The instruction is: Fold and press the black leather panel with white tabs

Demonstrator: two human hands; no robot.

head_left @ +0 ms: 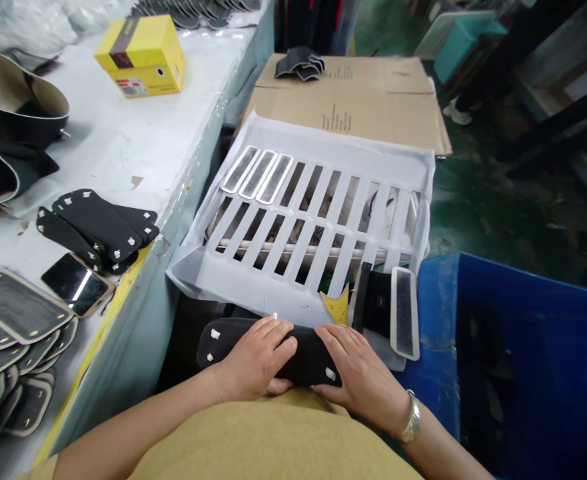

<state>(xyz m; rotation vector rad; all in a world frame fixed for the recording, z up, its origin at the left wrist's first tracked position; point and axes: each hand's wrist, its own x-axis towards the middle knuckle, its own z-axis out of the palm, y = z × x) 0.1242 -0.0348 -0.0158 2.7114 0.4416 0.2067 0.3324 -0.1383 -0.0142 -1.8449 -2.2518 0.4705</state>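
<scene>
Both hands grip a long black padded panel (303, 353) with rounded ends and small white tabs near its corners. My left hand (260, 353) curls over its middle, thumb on top. My right hand (356, 363) holds it near the right end, fingers along the far edge. Just beyond lies a white slotted sheet (253, 283), with several dark strips with pale borders (248, 170) at its far left. By my right hand are a yellow curved piece (337, 307), a black piece (377, 300) and a pale-bordered dark strip (404, 313).
On the white table (158, 133) to the left are stacked black panels (98, 223), a phone (76, 283), grey bordered pieces (18, 307) and a yellow box (143, 57). A blue bin (438, 333) stands at the right. Cardboard (373, 100) lies behind the sheet.
</scene>
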